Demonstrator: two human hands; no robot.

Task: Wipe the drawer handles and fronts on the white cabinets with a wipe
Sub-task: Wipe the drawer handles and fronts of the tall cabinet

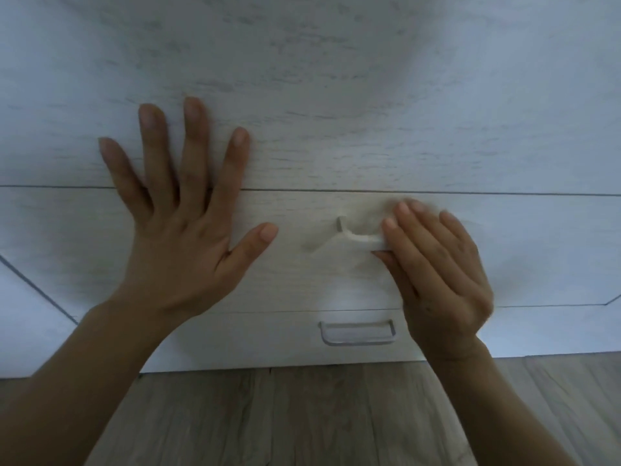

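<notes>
Wooden floor (302, 418) lay nearest. Left hand (181, 243) pressed flat, fingers spread, at nine o'clock; right hand (437, 274), at three, pinched the wipe (366, 242), seemingly thin and limp, round the rigid drawer handle (340, 226).

Grey-brown wood-grain plank floor (319, 418) runs along the foot of the white cabinet (336, 95), its boards meeting the cabinet's base.

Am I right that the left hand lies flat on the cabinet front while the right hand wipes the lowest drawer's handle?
Not quite: the head view shows the right hand on the handle above; the lowest handle is untouched.
</notes>
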